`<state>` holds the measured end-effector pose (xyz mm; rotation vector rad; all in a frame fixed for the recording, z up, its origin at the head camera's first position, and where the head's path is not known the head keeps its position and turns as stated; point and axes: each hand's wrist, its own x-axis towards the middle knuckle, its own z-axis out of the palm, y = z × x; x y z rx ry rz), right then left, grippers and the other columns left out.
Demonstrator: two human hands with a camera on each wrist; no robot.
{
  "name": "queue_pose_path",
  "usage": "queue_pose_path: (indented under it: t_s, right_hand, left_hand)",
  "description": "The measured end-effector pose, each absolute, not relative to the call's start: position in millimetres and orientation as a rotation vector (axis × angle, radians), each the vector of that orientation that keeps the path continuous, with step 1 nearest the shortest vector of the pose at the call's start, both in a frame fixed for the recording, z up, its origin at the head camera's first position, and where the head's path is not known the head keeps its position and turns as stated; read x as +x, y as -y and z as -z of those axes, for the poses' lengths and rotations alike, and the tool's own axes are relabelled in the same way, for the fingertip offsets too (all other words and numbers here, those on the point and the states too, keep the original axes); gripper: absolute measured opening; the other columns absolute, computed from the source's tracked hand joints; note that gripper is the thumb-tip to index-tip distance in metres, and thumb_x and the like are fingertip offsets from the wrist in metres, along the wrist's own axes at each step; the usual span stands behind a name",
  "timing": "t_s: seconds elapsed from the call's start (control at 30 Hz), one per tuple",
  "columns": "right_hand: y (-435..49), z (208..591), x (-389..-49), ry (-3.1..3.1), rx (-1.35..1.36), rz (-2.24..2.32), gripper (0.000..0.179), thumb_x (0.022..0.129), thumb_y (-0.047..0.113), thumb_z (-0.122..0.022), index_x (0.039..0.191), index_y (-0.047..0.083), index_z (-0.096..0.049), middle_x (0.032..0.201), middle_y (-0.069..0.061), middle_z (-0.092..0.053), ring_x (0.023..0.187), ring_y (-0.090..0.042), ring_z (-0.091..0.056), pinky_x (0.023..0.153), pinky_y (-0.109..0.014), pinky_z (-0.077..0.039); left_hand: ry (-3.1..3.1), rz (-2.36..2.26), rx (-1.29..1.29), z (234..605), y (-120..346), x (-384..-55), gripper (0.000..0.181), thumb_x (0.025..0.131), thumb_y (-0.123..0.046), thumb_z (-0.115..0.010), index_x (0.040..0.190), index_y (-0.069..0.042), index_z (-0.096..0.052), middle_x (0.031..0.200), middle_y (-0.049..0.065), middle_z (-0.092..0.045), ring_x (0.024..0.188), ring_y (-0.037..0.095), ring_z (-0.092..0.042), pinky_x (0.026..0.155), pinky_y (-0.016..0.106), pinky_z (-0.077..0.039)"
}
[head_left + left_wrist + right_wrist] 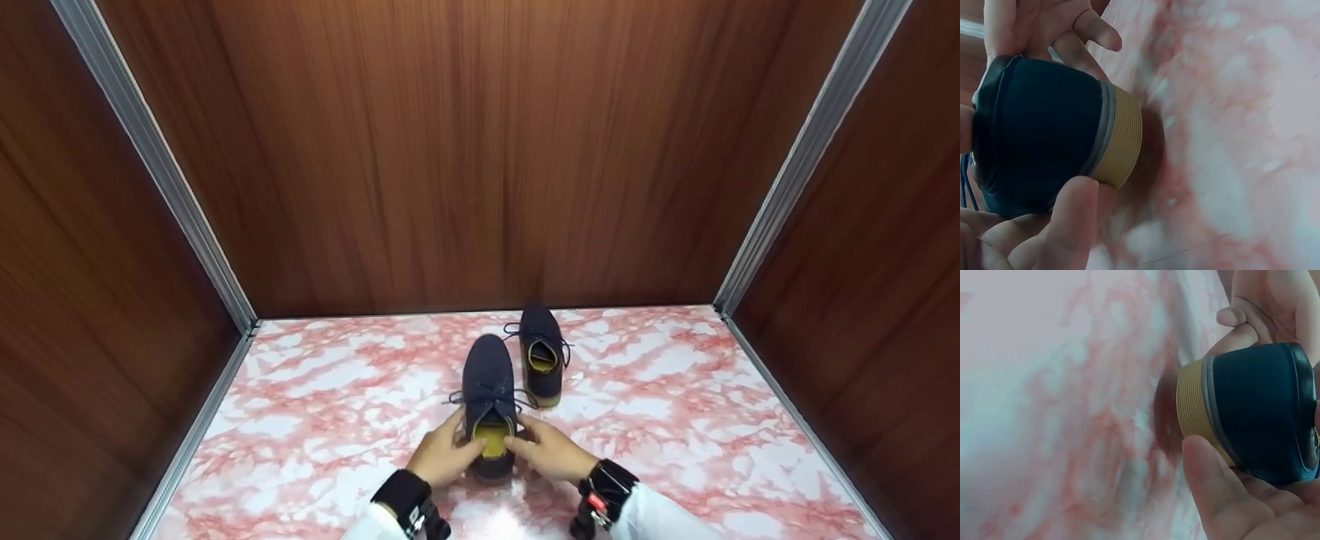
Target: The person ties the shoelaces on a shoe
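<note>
A dark navy lace-up shoe (487,366) points away from me, its yellow insole showing through the opening. My left hand (444,454) grips its left side near the heel, thumb over the collar and fingers outside. On the opposite side my right hand (553,451) holds it the same way. Both wrist views show the navy heel (1050,129) and the ribbed tan sole (1192,396) between the hands, with a dark patch on the surface beside the sole. Its matching shoe (540,324) stands farther back to the right, untouched, toe near the back wall.
The red-and-white marbled surface (322,420) lies under both shoes. A brown wood-grain back panel (465,165) and side panels (90,300) enclose it, with grey metal strips (810,135) along the corners.
</note>
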<state>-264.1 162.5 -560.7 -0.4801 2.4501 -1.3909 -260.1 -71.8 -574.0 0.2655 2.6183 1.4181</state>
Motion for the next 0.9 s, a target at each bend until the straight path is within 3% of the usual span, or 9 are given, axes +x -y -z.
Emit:
queue_pose_path:
  t_s: [0.1,0.2,0.27,0.43,0.5,0.73,0.9]
  right_hand:
    - [-155.9,561.3,-277.8,-2.460,-0.449,1.444,0.068,0.105,0.027,-0.061,0.156,-0.010,-0.035,0.110,-0.022,-0.071,0.081,-0.032,-0.069,0.067,-0.035,-0.057]
    - [-150.0,561.2,-291.6,-2.486,-0.424,1.497,0.066,0.106,0.023,-0.059,0.155,-0.013,-0.034,0.117,-0.026,-0.071,0.084,-0.025,-0.071,0.073,-0.035,-0.060]
    - [-146.1,561.5,-300.4,-2.482,-0.373,1.542,0.064,0.106,0.020,-0.058,0.155,-0.013,-0.034,0.121,-0.029,-0.069,0.085,-0.032,-0.072,0.077,-0.042,-0.063]
    - [-135.3,564.0,-319.8,-2.584,-0.339,1.538,0.058,0.105,0.014,-0.057,0.152,-0.015,-0.039,0.135,-0.036,-0.062,0.114,-0.043,-0.069,0.101,-0.056,-0.056]
    - [-130.2,565.6,-326.3,-2.627,-0.339,1.541,0.055,0.105,0.011,-0.057,0.150,-0.016,-0.040,0.139,-0.037,-0.060,0.125,-0.042,-0.064,0.110,-0.055,-0.050]
    - [-113.6,571.5,-346.6,-2.734,-0.221,1.560,0.053,0.103,0.009,-0.058,0.149,-0.014,-0.044,0.146,-0.037,-0.054,0.138,-0.046,-0.054,0.119,-0.056,-0.041]
    - [-109.8,574.2,-356.9,-2.789,-0.111,1.566,0.051,0.103,0.012,-0.059,0.147,-0.012,-0.048,0.145,-0.036,-0.055,0.139,-0.046,-0.054,0.120,-0.056,-0.040]
  left_hand:
    - [-2.654,-1.429,0.225,572.2,68.8,-273.0,0.077,0.094,-0.047,-0.069,0.159,-0.015,-0.043,0.141,0.025,-0.065,0.104,0.033,-0.074,0.086,0.048,-0.060]
    - [-2.679,-1.455,0.167,572.0,64.7,-285.4,0.072,0.093,-0.043,-0.068,0.156,-0.013,-0.047,0.140,0.022,-0.066,0.108,0.033,-0.072,0.090,0.048,-0.059]
    - [-2.677,-1.481,0.122,572.6,61.4,-293.8,0.071,0.093,-0.039,-0.068,0.155,-0.011,-0.048,0.143,0.021,-0.065,0.113,0.034,-0.070,0.094,0.049,-0.058]
    - [-2.660,-1.556,0.037,576.0,54.0,-312.9,0.069,0.091,-0.029,-0.065,0.154,-0.007,-0.048,0.146,0.018,-0.063,0.129,0.036,-0.064,0.109,0.052,-0.051]
    - [-2.670,-1.575,0.008,577.6,52.4,-318.9,0.068,0.091,-0.026,-0.064,0.154,-0.005,-0.048,0.146,0.018,-0.064,0.137,0.035,-0.059,0.117,0.052,-0.045]
    - [-2.680,-1.682,-0.090,583.3,48.5,-337.4,0.065,0.093,-0.017,-0.061,0.153,0.001,-0.046,0.147,0.024,-0.061,0.142,0.039,-0.055,0.120,0.052,-0.041]
    - [-2.710,-1.679,-0.123,583.9,43.3,-350.4,0.061,0.094,-0.018,-0.060,0.151,0.001,-0.050,0.144,0.023,-0.063,0.139,0.039,-0.057,0.117,0.052,-0.044]
